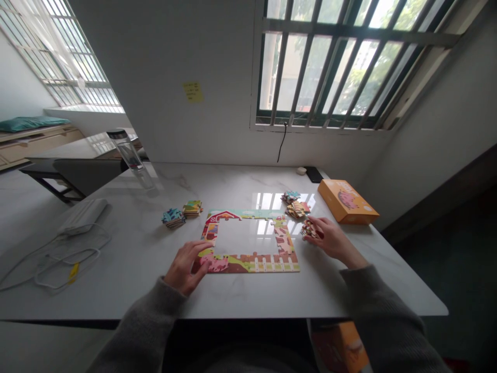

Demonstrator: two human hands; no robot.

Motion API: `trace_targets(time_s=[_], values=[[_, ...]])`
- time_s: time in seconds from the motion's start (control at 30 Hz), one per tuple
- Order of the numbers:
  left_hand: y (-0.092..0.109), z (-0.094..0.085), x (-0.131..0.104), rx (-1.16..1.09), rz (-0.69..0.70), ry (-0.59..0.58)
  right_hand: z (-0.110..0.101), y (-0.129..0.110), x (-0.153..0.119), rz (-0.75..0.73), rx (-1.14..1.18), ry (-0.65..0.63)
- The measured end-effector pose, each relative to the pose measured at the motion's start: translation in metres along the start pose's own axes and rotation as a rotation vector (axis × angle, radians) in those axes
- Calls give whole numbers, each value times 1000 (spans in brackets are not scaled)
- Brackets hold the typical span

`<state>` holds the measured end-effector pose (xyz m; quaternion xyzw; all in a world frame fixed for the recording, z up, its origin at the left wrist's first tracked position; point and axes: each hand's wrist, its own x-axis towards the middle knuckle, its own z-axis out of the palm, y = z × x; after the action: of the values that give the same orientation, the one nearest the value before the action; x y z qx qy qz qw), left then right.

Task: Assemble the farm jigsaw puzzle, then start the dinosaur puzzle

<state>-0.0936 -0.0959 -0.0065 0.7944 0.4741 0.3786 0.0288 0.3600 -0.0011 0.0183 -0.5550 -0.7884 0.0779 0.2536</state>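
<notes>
A jigsaw border (267,263) lies joined as a rectangle on the white marbled table, with a red barn at its upper left and a pink pig at its lower left. My left hand (187,267) rests on its lower-left corner, fingers apart. Beyond the border's right side, my right hand (329,237) has its fingers round a small stack of puzzle pieces (309,229). Just behind that stack are a yellowish stack (297,209) and a blue-green stack (290,196). To the border's left stand a blue stack (173,217) and a green-yellow stack (193,207).
An orange box (347,202) lies at the right, near a black phone (313,174) and a small white object (301,170). A glass bottle (126,149) stands at the back left. A white device (84,216) with cables lies at the left.
</notes>
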Motion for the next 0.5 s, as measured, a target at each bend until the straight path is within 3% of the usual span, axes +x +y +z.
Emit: trace_targets(time_s=[0.07, 0.17, 0.3, 0.37, 0.5], values=[[12, 8, 14, -85, 13, -27, 6, -25, 5, -94, 82, -29], [26, 23, 40, -195, 39, -179, 20, -63, 14, -214, 157, -78], [33, 44, 77, -427, -205, -315, 39, -101, 23, -307, 175, -93], [33, 55, 90, -517, -314, -328, 47, -112, 27, -353, 173, -99], [35, 77, 105, -703, -391, -327, 59, -125, 33, -449, 145, -56]])
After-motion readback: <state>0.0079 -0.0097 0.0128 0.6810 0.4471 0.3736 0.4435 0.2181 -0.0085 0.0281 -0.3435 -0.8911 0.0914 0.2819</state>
